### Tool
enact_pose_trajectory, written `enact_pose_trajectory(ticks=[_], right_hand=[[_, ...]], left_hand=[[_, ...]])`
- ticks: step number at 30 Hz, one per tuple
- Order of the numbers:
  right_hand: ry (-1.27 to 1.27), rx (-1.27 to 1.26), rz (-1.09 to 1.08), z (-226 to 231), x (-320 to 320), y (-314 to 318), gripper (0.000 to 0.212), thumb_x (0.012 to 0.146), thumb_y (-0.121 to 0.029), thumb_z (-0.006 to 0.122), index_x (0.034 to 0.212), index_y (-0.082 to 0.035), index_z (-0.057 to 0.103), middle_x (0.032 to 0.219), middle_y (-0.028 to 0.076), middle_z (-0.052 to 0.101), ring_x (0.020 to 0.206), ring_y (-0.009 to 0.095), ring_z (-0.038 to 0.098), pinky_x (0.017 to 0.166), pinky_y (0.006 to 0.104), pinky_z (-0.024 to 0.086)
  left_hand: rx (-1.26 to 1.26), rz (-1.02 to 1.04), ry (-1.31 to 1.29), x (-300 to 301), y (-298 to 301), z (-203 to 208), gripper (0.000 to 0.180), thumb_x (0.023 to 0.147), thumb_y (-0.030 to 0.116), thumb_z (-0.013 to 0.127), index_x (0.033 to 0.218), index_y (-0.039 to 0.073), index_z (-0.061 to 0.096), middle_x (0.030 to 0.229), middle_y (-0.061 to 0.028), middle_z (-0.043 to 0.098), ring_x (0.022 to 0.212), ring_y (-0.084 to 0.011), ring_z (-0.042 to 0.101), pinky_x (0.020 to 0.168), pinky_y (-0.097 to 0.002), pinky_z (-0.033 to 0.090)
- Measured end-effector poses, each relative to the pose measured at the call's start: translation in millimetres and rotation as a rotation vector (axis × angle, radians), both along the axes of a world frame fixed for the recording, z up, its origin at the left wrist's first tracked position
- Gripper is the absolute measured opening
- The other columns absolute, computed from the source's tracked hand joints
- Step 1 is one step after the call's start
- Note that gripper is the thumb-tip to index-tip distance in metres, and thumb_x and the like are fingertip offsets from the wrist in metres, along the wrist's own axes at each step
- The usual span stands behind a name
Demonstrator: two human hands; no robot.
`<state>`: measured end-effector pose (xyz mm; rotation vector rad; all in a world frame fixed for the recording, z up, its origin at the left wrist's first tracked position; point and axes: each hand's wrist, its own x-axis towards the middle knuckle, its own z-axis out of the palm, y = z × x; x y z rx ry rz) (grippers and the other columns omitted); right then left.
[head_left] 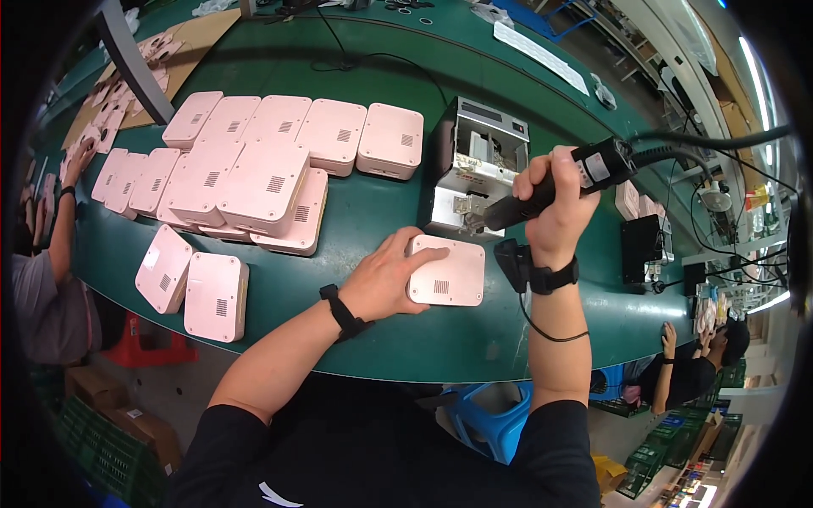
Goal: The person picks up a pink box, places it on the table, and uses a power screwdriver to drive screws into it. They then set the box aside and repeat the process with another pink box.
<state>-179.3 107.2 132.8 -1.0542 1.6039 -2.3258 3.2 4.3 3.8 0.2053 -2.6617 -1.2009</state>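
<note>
Flat on the green table lies a pale pink rectangular plastic housing [449, 284] with a slotted vent and holes at its corners. My left hand [385, 275] grips its left side, thumb across the top face. My right hand [559, 207] is wrapped round a black electric screwdriver [521, 207], raised above the table. The screwdriver's tip points left, at the front of a metal screw feeder [478, 165] just beyond the housing. Whether a screw sits on the tip is too small to tell. Both wrists wear black straps.
Several like pink housings [279, 173] are stacked on the left, two more [216, 296] nearer the table edge. A black cable [711, 140] runs right from the screwdriver. Another black device [645, 245] stands at right. Co-workers sit at left [51, 288] and right [686, 372]. A blue stool [491, 419] is below the edge.
</note>
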Motion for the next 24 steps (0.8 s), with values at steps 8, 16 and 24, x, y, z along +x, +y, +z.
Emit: enact_pose_trajectory(ticks=[8,16,24], right_hand=[[-0.019,0.016,0.032,-1.3,14.6,9.7,0.014,0.095,-0.018,0.056,0.095,-0.005,0.051,0.068,0.008,0.051,0.053,0.018,0.05,0.053,0.0348,0.044],[0.013,-0.009,-0.021,1.1,-0.3,0.3,0.016,0.096,-0.021,0.056,0.096,-0.005,0.051,0.068,0.008,0.051,0.053,0.018,0.05,0.054,0.0346,0.044],[-0.055,0.037,0.028,-2.9,13.4,11.8,0.018,0.096,-0.023,0.056,0.098,-0.006,0.051,0.068,0.007,0.051,0.052,0.017,0.049,0.054,0.0349,0.043]], left_hand=[[-0.005,-0.006,0.001,1.2,-1.4,-3.3,0.08,0.062,0.024,0.085,0.136,0.026,0.054,0.136,-0.014,0.041,0.127,-0.0348,0.047,0.102,-0.0437,0.046],[0.002,-0.004,-0.019,0.9,-1.2,-0.9,0.079,0.062,0.024,0.085,0.135,0.025,0.054,0.137,-0.0135,0.041,0.128,-0.0344,0.047,0.102,-0.0437,0.047],[0.004,-0.009,0.049,0.3,-0.3,-2.1,0.08,0.06,0.019,0.085,0.134,0.023,0.055,0.131,-0.0122,0.043,0.124,-0.033,0.049,0.098,-0.0418,0.051]])
